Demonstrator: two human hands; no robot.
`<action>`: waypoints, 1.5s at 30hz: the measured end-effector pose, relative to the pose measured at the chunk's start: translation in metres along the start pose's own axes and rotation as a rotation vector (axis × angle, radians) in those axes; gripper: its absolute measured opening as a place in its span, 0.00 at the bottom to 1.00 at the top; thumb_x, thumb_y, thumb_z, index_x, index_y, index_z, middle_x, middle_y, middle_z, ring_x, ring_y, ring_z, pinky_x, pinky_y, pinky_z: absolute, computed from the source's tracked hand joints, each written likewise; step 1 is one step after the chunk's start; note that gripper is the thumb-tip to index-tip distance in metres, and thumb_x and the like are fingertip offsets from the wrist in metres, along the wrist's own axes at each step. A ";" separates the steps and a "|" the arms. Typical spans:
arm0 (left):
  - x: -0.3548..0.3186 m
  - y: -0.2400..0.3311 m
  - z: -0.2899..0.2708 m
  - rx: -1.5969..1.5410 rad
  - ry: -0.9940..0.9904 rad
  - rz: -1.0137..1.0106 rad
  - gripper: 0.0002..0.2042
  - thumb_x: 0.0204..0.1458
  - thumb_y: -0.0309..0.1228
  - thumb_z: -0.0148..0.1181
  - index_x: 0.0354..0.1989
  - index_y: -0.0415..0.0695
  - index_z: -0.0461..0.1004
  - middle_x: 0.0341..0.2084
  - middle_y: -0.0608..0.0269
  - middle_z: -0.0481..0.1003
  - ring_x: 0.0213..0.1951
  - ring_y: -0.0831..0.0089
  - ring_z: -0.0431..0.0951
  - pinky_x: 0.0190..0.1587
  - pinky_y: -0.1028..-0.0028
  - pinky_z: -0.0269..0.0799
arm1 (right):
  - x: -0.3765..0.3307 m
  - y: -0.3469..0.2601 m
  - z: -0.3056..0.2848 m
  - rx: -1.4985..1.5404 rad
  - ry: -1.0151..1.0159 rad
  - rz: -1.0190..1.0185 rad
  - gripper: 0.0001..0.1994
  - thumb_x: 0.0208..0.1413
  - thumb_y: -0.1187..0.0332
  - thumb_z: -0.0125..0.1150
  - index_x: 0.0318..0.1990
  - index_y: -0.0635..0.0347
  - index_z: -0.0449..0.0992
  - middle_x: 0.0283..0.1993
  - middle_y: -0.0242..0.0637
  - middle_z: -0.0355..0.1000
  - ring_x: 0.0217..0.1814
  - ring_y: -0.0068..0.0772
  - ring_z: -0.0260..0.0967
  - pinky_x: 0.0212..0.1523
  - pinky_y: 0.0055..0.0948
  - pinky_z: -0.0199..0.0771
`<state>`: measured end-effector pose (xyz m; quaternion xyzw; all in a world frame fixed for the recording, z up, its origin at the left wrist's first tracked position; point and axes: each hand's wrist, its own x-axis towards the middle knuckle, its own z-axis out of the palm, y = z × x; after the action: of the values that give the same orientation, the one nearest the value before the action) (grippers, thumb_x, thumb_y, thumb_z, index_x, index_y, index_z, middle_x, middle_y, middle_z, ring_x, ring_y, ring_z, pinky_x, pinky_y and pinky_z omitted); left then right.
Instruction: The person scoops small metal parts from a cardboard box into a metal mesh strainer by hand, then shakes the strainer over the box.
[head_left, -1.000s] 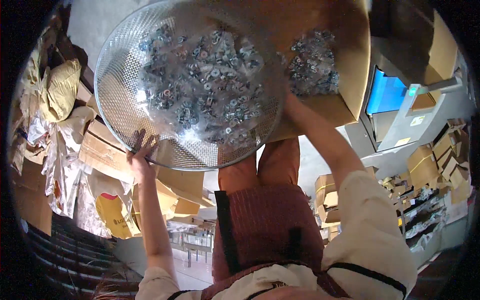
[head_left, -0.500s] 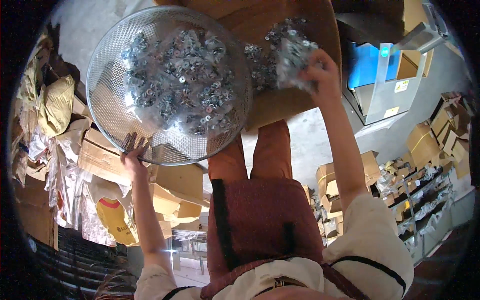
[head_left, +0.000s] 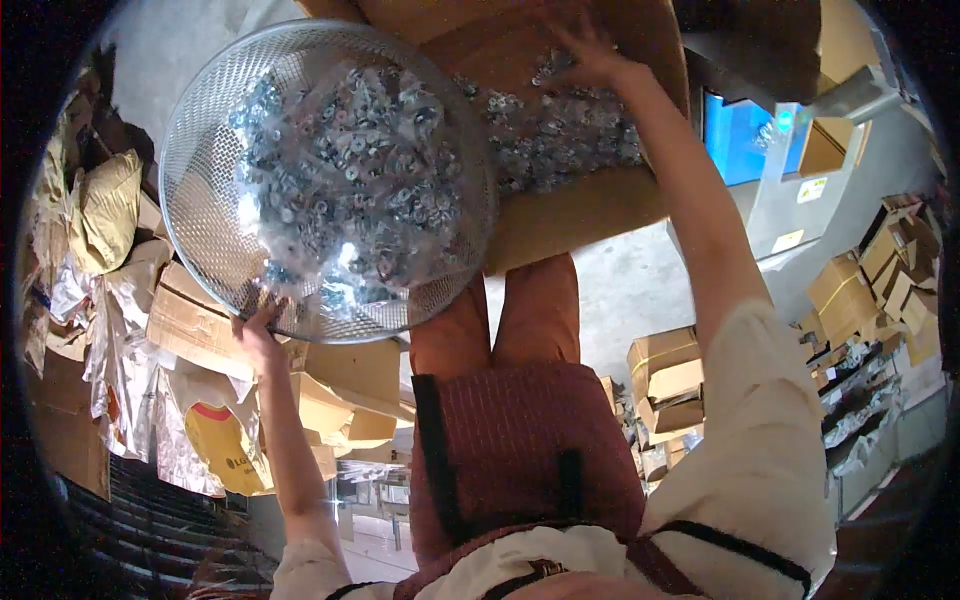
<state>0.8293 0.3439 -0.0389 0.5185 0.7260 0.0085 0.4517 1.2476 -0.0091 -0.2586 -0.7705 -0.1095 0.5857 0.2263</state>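
Left hand [head_left: 258,335] grips mesh basket [head_left: 210,200] rim.

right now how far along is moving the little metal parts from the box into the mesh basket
Well along: the round wire mesh basket already holds a deep heap of bagged small metal washers. In hand: the left hand grips the basket's rim, while the right hand reaches into the cardboard box. Left: a layer of washer packets in the box.

I see a grey concrete floor [head_left: 640,290] mid-frame, stacked cardboard boxes [head_left: 668,378] at right of centre, a blue panel [head_left: 738,137] at upper right, and crumpled plastic wrap [head_left: 120,360] at left.
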 end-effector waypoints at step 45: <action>0.004 -0.011 -0.018 -0.351 -0.125 -0.049 0.23 0.35 0.12 0.44 0.47 0.29 0.63 0.42 0.49 0.70 0.37 0.58 0.74 0.34 0.67 0.76 | -0.241 -0.280 0.123 0.869 -0.233 0.000 0.25 0.44 0.76 0.58 0.53 0.59 0.62 0.48 0.40 0.67 0.39 0.28 0.68 0.39 0.26 0.71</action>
<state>0.8090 0.3502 -0.0367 0.4132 0.6964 0.0920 0.5794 1.0877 0.1577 0.0546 -0.5328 0.1218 0.6603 0.5151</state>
